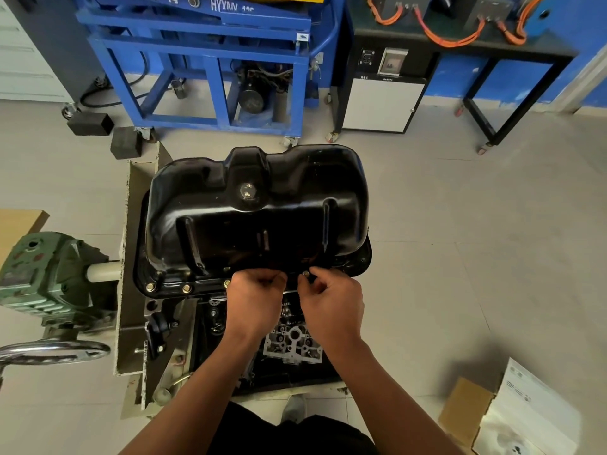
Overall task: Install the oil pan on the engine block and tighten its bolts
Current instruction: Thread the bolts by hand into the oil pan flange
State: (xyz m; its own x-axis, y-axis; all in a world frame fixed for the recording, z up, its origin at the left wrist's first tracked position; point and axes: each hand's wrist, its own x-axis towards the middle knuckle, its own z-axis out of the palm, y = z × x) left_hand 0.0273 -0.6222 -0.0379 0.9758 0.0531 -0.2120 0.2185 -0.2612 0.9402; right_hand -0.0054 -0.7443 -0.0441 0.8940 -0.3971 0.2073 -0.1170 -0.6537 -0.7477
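Observation:
A glossy black oil pan (256,211) lies dome-up on the engine block (292,346), which hangs in a stand. Three brass-coloured bolts (186,288) stand in the pan's near flange at the left. My right hand (330,302) pinches another bolt (305,273) at the near flange, right of centre. My left hand (256,298) sits just left of it with fingers curled at the flange edge; what it holds is hidden. A drain plug (248,192) sits on the pan's top.
A green gearbox (46,277) with a chrome handwheel (56,353) stands at the left of the stand. A blue steel frame (210,70) and a black bench with orange cables (460,37) are behind. Cardboard and papers (525,418) lie on the floor, lower right.

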